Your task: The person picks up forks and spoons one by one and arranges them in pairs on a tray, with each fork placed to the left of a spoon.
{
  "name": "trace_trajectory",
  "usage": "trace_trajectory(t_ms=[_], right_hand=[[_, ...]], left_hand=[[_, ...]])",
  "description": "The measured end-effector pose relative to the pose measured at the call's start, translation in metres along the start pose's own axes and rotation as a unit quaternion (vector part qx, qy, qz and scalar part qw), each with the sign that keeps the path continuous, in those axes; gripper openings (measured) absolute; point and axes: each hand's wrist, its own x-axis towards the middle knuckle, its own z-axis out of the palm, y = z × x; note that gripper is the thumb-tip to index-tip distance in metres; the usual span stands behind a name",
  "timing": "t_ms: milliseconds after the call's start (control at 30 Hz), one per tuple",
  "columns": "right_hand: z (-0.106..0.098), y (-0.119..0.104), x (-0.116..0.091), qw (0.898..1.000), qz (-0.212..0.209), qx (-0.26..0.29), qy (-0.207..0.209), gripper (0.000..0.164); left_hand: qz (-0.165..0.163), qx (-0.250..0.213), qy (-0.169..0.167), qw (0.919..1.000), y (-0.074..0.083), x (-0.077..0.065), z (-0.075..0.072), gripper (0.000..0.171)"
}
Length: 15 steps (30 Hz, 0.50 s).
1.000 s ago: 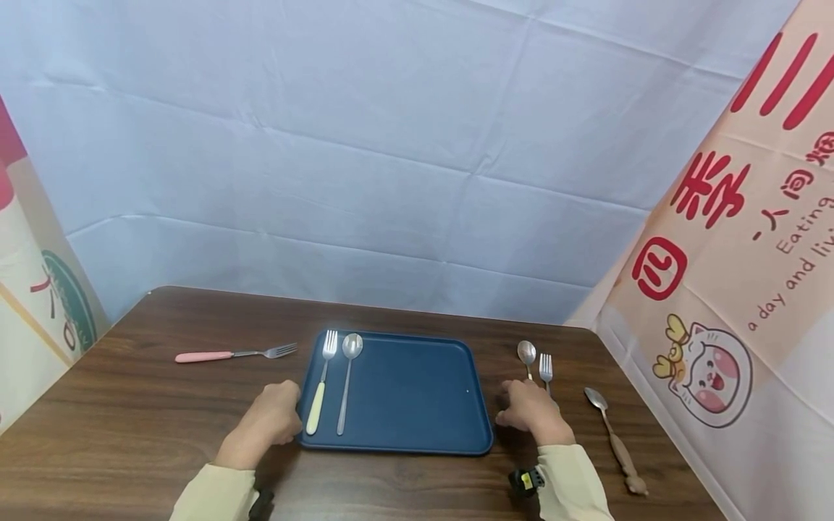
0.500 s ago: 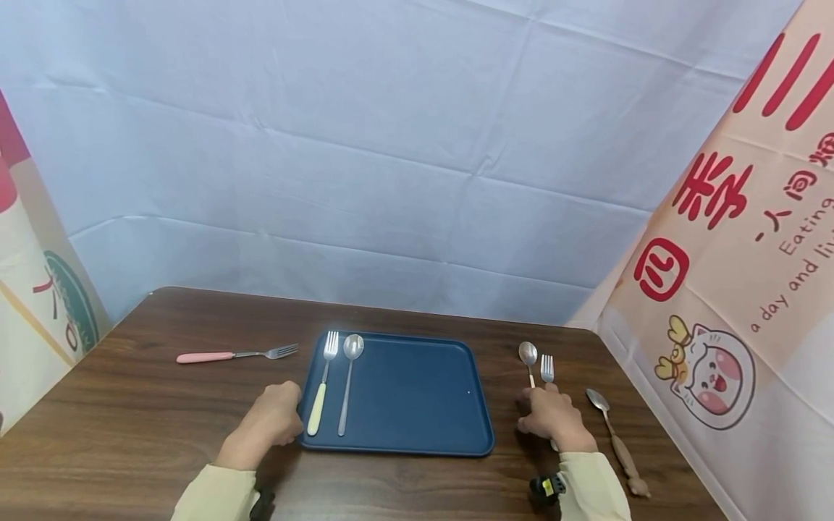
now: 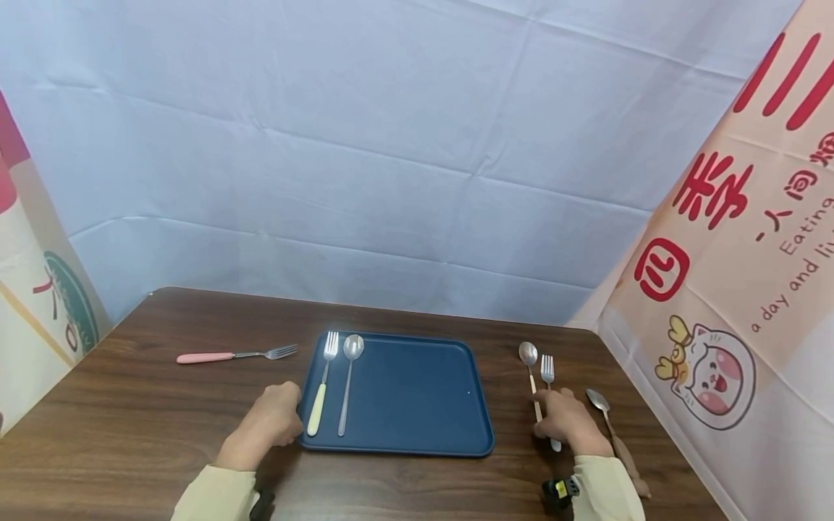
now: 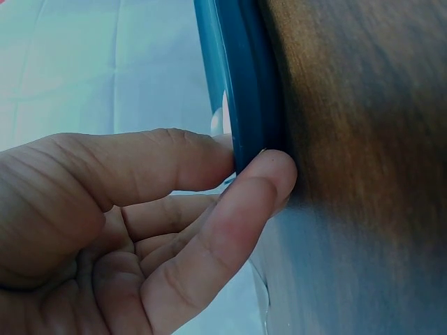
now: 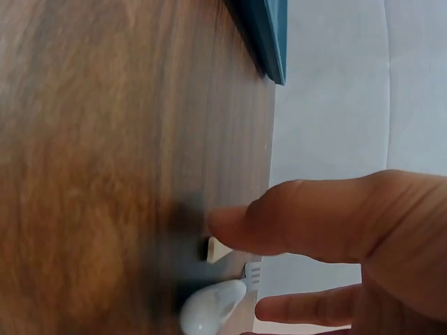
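My left hand (image 3: 270, 416) pinches the left rim of a blue tray (image 3: 417, 398); in the left wrist view the thumb lies on the rim (image 4: 244, 91) and a finger reaches under it. Inside the tray, a yellow-handled fork (image 3: 316, 409) and a long silver spoon (image 3: 347, 391) lie along the left side. My right hand (image 3: 565, 418) is over a white-handled fork (image 3: 548, 369), partly covering it, with thumb and fingers apart. Just left of that hand lies a spoon with a cream handle (image 3: 528, 354). The right wrist view shows the fork's white handle end (image 5: 206, 310) below the thumb.
A pink-handled fork (image 3: 205, 357) lies on the brown table (image 3: 130, 405) left of the tray. Right of my right hand is a spoon with a carved wooden handle (image 3: 598, 400), partly behind the wrist. A pale cloth (image 3: 365, 159) hangs behind the table, with printed banners at both sides.
My right hand has moved right, from beside the tray's right edge past the cream-handled spoon to the white-handled fork. The left hand keeps its grip on the tray.
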Motion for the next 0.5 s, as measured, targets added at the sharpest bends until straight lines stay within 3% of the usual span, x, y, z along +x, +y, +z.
trace_trajectory(t_ms=[500], right_hand=[[0.0006,0.0091,0.0009,1.0,0.003,0.012,-0.012,0.05]], left_hand=[[0.013,-0.002,0.015,0.9998,-0.0007,-0.0012,0.0003,0.011]])
